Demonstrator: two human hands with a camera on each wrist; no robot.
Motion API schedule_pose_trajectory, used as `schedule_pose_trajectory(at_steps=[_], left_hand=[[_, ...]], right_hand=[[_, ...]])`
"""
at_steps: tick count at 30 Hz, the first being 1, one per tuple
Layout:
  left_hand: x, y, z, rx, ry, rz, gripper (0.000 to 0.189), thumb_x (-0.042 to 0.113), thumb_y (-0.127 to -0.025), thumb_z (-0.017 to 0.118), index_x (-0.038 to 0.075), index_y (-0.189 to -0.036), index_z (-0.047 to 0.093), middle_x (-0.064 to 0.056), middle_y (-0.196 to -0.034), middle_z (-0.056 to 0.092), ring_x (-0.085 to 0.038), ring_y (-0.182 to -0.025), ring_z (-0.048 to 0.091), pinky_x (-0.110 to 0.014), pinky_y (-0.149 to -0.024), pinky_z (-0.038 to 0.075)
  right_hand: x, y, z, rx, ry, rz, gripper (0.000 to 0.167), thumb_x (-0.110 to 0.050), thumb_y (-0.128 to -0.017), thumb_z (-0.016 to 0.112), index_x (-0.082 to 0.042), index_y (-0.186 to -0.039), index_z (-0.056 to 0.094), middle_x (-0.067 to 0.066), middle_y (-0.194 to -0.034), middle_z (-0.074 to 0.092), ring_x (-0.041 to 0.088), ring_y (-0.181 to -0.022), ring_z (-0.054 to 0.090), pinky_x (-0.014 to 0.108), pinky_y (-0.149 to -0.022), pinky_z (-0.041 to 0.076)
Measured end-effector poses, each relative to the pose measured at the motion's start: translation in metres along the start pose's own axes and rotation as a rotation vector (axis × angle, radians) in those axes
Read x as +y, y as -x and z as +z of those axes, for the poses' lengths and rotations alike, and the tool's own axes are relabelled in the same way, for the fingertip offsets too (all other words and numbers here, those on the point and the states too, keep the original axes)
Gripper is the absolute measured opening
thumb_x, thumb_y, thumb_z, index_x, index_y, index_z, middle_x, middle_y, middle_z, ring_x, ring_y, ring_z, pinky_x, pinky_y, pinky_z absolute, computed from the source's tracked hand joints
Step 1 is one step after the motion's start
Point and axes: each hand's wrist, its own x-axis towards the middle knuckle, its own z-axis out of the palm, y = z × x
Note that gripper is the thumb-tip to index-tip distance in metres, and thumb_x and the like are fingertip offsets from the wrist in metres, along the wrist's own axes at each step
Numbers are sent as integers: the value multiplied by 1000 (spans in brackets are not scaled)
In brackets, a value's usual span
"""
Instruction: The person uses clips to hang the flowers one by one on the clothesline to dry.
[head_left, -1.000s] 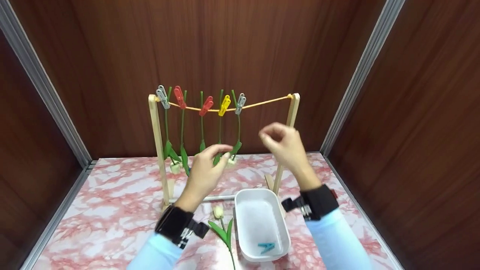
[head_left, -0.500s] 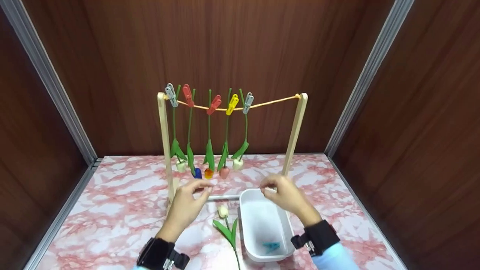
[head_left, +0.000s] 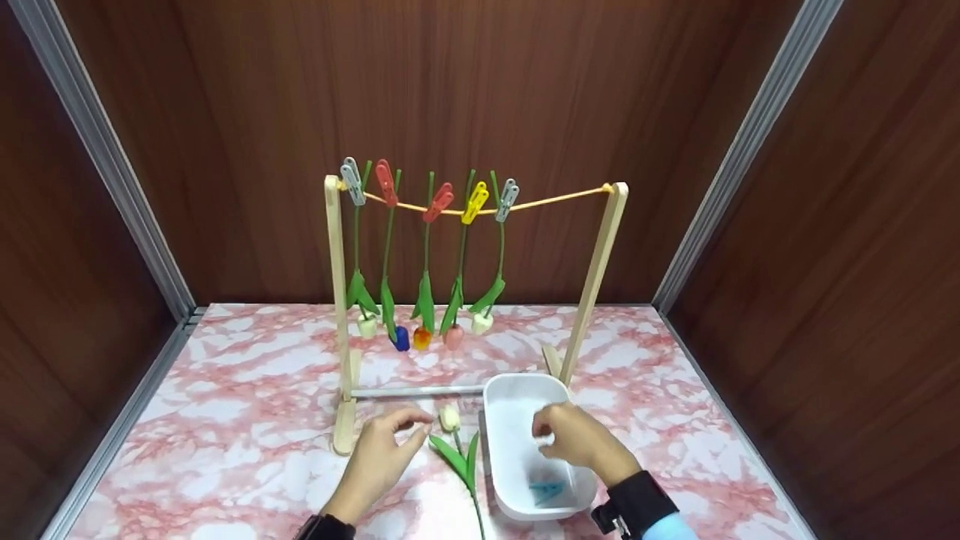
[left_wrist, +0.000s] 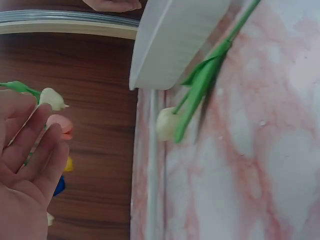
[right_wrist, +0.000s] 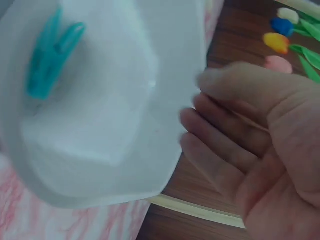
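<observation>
My right hand [head_left: 577, 439] is over the white plastic tub [head_left: 501, 480], its fingers loosely bent around nothing. A teal clothespin [right_wrist: 50, 55] lies inside at the tub's near end, apart from the fingertips. My left hand [head_left: 384, 454] hovers left of a white artificial tulip [head_left: 449, 418], with thumb and fingers apart and holding nothing. That tulip lies on the table along the tub's left side, its bloom pointing away and its stem toward me. In the left wrist view, the tulip's green leaves [left_wrist: 202, 82] lie beside the tub wall.
Behind the hands stands a wooden frame [head_left: 596, 281] with an orange cord [head_left: 559, 199]. Several tulips hang upside down from it by clothespins, including a yellow clothespin [head_left: 475, 203] and a blue tulip [head_left: 402, 339]. A rod [head_left: 420, 391] joins the frame's feet. Wood-grain panels enclose the marbled table [head_left: 240, 390].
Both hands have come down from in front of the hanging tulips. The right moved over the tub, the left beside the lying tulip. The head view has shifted slightly.
</observation>
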Motion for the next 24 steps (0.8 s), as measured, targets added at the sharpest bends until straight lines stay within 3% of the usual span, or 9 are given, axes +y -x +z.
schedule_pose_trajectory(at_steps=[6,11,19,24], left_hand=[[-14,8,9,-42,24,-8,13,7,-98,74,12,-110,79,-2,-113,77,-32,-111,69,-53,-98,55],[-21,16,14,-101,38,-19,11,13,-100,74,12,-110,78,-2,-112,77,-33,-110,69,-53,-97,56],[-28,20,17,-103,75,-58,11,12,-100,73,12,-110,78,-5,-111,77,-30,-109,70,-54,-98,56],[-27,21,18,-118,101,-66,12,14,-101,73,11,-112,76,-9,-113,76,-31,-112,69,-54,-99,55]], right_hand=[[0,5,18,-218,-17,97,27,-4,-69,94,-8,-90,78,-2,-90,73,14,-85,65,36,-80,57],[3,11,31,-328,30,190,37,-2,-61,98,-16,-88,76,-12,-85,65,6,-77,56,30,-73,54],[4,13,35,-355,80,202,40,4,-59,94,-20,-86,76,-15,-87,66,5,-78,57,31,-74,55],[5,13,39,-318,147,130,43,8,-56,92,-19,-85,76,-15,-84,63,5,-76,56,29,-71,54]])
